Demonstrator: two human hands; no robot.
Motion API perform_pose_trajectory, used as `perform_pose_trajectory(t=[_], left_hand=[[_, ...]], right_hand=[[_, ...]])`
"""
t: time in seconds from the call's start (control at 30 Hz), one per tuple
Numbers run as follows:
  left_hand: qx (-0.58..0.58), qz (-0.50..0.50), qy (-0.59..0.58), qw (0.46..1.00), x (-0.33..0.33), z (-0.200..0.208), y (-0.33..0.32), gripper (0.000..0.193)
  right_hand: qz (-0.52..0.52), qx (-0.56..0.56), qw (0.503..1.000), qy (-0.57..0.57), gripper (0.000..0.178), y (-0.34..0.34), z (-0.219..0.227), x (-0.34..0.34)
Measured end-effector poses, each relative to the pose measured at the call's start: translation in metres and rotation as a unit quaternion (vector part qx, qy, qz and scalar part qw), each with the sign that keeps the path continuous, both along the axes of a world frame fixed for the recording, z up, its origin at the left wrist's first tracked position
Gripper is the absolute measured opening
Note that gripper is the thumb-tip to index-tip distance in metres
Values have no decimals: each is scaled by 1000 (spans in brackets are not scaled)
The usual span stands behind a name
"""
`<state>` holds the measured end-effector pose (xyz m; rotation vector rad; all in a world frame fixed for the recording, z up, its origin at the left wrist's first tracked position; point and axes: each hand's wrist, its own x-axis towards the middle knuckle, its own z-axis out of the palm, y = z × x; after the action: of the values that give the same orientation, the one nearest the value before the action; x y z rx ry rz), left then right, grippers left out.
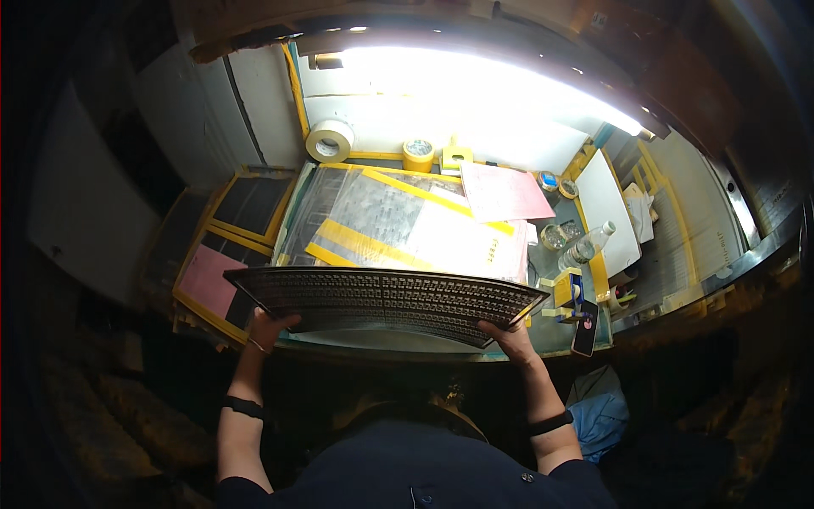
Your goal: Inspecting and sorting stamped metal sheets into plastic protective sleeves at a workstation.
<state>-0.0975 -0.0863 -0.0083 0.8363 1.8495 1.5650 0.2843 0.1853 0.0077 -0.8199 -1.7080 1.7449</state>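
Observation:
Between my two hands I hold up a wide, thin circuit board panel (386,299), dark and covered in rows of small light rectangles. It is tilted above the near edge of the worktable, and its lower edge bows. My left hand (270,327) is closed on the panel's lower left corner, thumb laid over the face. At the lower right corner my right hand (510,338) grips it the same way. Behind the panel, a film sheet with yellow tape strips (365,216) lies on the brightly lit table. The panel hides part of that sheet.
A pink sheet (507,192) lies at the back right. Tape rolls (329,142) and a yellow tub (418,156) line the back. A clear bottle (587,246), a tape dispenser (566,293) and a phone (585,329) are at right. Yellow-edged frames (252,204) stand left; a lamp (492,81) hangs above.

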Motion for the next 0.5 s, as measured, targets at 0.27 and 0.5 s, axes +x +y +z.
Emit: perform_pose_trajectory(t=[0.27,0.5], left_hand=[[90,42,48,994,1,15,18,41],[-72,-29,13,997,3,-3,8,37]], right_hand=[[-17,-35,995,91,32,0,18,-2],[-9,-13,998,58,33,0,-8,9]])
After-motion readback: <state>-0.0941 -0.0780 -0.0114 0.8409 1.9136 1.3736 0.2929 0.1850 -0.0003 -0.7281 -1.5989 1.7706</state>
